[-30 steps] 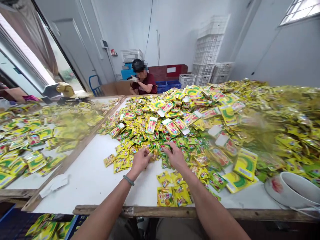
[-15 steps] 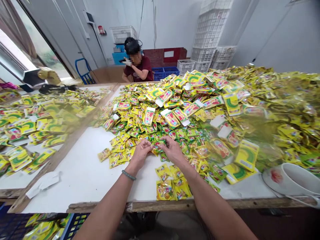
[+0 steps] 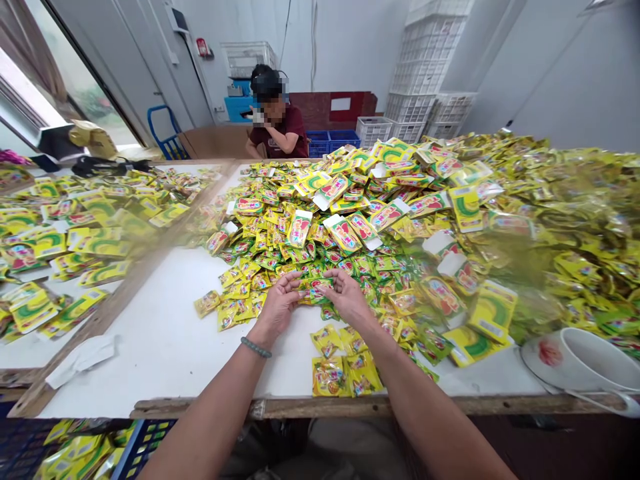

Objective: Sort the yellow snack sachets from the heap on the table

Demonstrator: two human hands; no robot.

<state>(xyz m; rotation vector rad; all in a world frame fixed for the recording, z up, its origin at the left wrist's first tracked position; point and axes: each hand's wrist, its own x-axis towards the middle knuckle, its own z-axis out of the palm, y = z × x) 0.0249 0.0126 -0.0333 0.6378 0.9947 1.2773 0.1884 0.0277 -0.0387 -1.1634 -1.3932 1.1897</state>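
My left hand (image 3: 281, 303) and my right hand (image 3: 349, 299) face each other at the near edge of the heap. Between them is a small green candy packet (image 3: 316, 288) with a red and pink print, its ends pinched in the fingers of both hands. Yellow candy packets (image 3: 235, 313) lie to the left of my left hand. Below my right wrist, several yellow packets (image 3: 330, 377) lie in a small group on the white tabletop (image 3: 170, 340). Behind my hands rises the heap of green and yellow packets, with flat yellow cartons (image 3: 343, 233) on top.
A flowered white mug (image 3: 545, 357) stands at the right front edge. A wooden strip (image 3: 120, 293) divides the table, with more cartons (image 3: 35, 307) beyond it and crumpled white paper (image 3: 83, 360) near it. Across the table sits a person (image 3: 280, 130). A blue crate (image 3: 145, 447) is below.
My hands have spread slightly apart and the green packet now shows flatter between them. The view has shifted a little. The person opposite has lowered their head slightly.
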